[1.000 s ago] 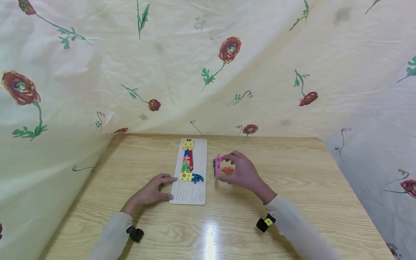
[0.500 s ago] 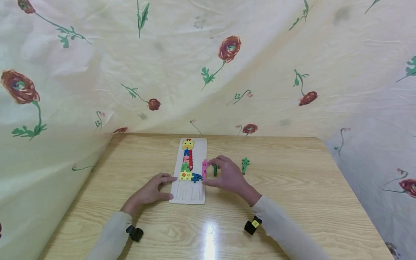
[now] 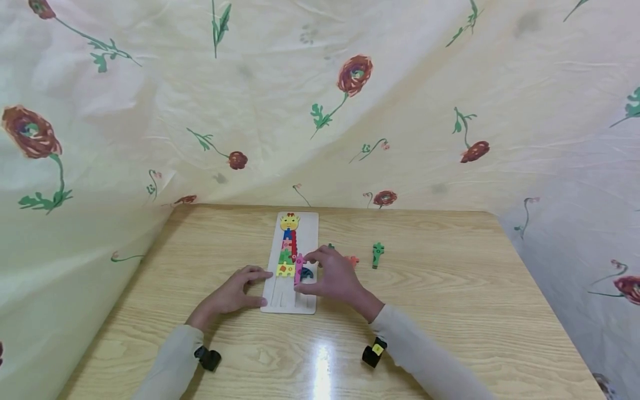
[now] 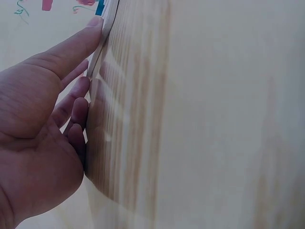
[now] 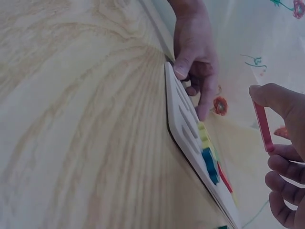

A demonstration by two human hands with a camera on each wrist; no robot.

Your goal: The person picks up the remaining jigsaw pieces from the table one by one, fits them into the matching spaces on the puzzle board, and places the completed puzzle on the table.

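A white puzzle board [image 3: 310,236] lies on the table in the head view, bearing a giraffe of coloured pieces topped by a yellow head [image 3: 289,223]. Its lower end shows bare leg-shaped recesses. My left hand [image 3: 231,293] touches the board's left edge with thumb and fingertips, fingers extended. Between thumb and fingertip, my right hand [image 3: 339,278] pinches a long pink puzzle piece [image 3: 298,269] by its ends. In the right wrist view that pink piece [image 5: 261,126] is held apart from the board [image 5: 178,129]. Over the blue body piece [image 3: 307,273], it hides part of the giraffe.
Right of the board lie a green puzzle piece [image 3: 378,255], an orange piece [image 3: 353,260] partly behind my right hand, and a dark green piece [image 3: 331,246] mostly hidden by it. A flowered cloth [image 3: 280,111] hangs behind the wooden table [image 3: 450,266].
My right hand has carried the pink piece leftward from the table beside the board to above the board. My left hand has stayed at the board's edge.
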